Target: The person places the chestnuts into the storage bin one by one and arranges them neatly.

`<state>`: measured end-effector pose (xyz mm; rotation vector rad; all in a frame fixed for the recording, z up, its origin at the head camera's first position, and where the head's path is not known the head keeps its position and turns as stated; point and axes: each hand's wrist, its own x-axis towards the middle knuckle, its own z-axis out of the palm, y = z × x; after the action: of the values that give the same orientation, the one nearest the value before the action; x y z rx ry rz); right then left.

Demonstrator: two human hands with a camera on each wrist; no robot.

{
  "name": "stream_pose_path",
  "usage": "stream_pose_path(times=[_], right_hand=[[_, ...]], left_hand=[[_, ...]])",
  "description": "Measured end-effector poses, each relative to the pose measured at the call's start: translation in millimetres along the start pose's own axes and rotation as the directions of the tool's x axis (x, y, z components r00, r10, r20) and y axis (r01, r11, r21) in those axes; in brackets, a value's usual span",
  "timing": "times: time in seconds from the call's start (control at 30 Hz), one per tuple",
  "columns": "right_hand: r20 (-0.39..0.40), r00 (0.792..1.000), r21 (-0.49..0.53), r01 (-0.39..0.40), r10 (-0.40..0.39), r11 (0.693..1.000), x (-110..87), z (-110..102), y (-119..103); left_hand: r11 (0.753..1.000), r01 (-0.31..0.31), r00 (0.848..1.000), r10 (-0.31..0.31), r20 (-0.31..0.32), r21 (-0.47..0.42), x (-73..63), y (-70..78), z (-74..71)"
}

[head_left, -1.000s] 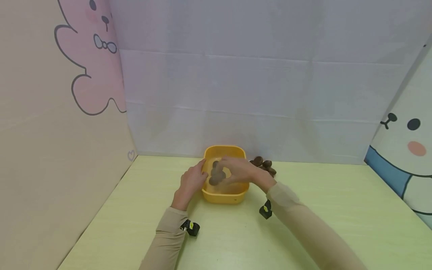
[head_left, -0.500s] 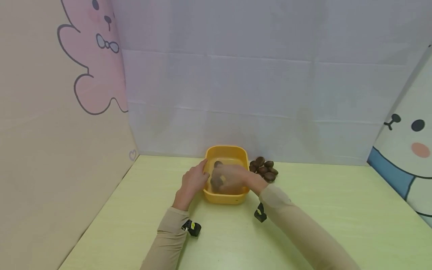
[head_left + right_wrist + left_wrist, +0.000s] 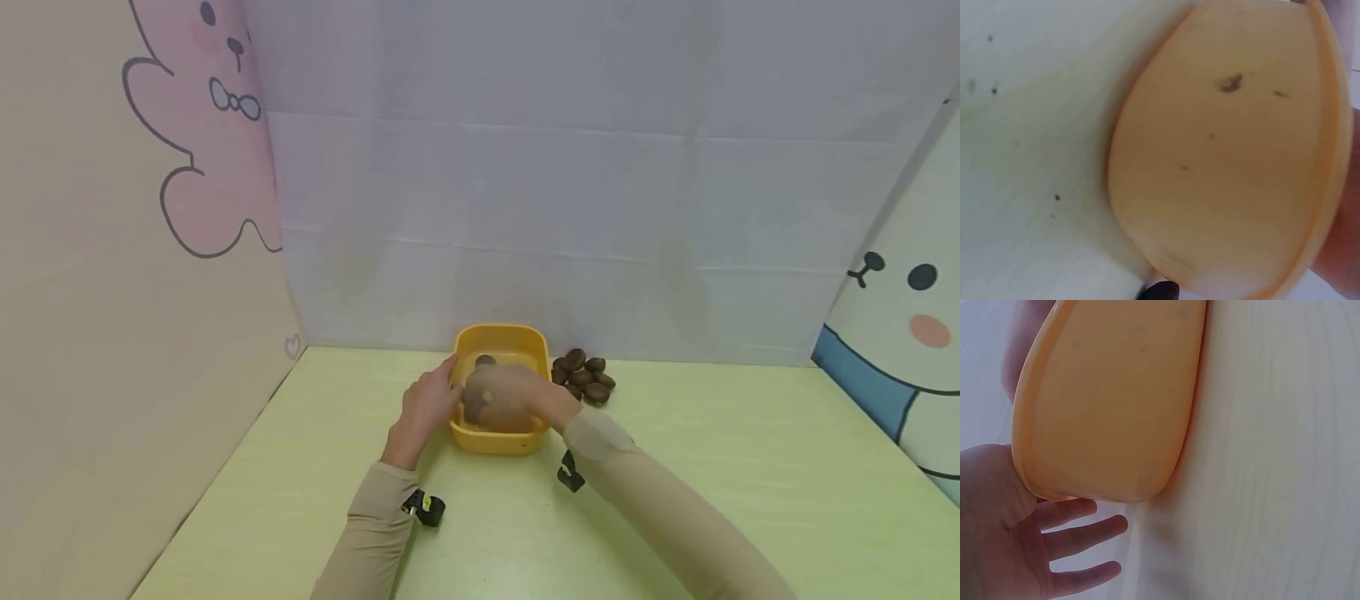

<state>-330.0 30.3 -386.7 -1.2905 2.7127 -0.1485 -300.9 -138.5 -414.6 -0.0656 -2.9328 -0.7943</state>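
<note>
A yellow plastic basin (image 3: 501, 443) stands near the back of the table, several brown chestnuts (image 3: 475, 407) inside it. My left hand (image 3: 426, 404) holds its left side, thumb over the rim; in the left wrist view the other fingers (image 3: 1085, 542) stretch along the outside of the wall. Down inside the basin, my right hand (image 3: 510, 398) is over the chestnuts and blurred by motion. Its fingertips overlap them, and I cannot tell whether they grip any. The basin wall (image 3: 1222, 150) hides most of that hand in the right wrist view.
A small pile of chestnuts (image 3: 581, 379) lies on the table just right of the basin. Close behind the basin rises a white cloth backdrop (image 3: 480, 292). A beige panel (image 3: 150, 375) with a pink bear borders the left side.
My right hand has moved lower and slightly toward the near side inside the basin, uncovering more of the pile on the table. My left hand keeps its hold on the rim.
</note>
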Motion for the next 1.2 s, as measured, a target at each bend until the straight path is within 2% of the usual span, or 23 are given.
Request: stream_pose_path(times=[0.07,0.17,0.27,0.33,0.67,0.8,1.03,1.2], right_hand=[[-0.002,1.0,0.025,0.007,-0.007,1.0,-0.7,-3.5,1.6],[-0.014,1.0,0.142,0.005,-0.003,0.99,-5.5,-11.0,6.0],[-0.052,0.999,0.243,0.002,0.011,0.97,-14.8,-17.3,12.3],[-0.08,0.997,0.264,0.006,0.015,0.964,-21.6,-20.4,16.7],[-0.252,0.967,0.155,0.0,0.039,0.988,-55.1,-36.4,36.3],[-0.28,0.959,0.175,0.002,0.048,0.985,-63.6,-37.5,42.5],[-0.312,0.944,0.187,-0.051,0.109,0.981,-75.9,-31.6,60.3],[-0.319,0.934,0.222,-0.089,0.158,0.971,-85.7,-24.2,73.1]], left_hand=[[1.0,-0.004,1.0,0.004,-0.003,0.001,0.1,0.1,0.6],[1.0,-0.01,1.0,0.01,-0.012,0.007,0.2,0.7,1.0],[1.0,-0.006,1.0,0.006,-0.013,0.005,-0.3,1.3,0.9],[1.0,-0.004,1.0,0.004,-0.014,0.001,-0.9,1.4,0.3],[1.0,-0.01,1.0,0.01,-0.016,-0.004,0.6,1.1,-0.3],[1.0,-0.01,1.0,0.01,-0.004,-0.006,-0.7,0.1,0.4],[1.0,-0.022,1.0,0.022,-0.022,-0.002,-2.7,0.0,1.2],[0.998,-0.039,0.999,0.037,-0.028,-0.055,-1.0,-0.5,1.9]])
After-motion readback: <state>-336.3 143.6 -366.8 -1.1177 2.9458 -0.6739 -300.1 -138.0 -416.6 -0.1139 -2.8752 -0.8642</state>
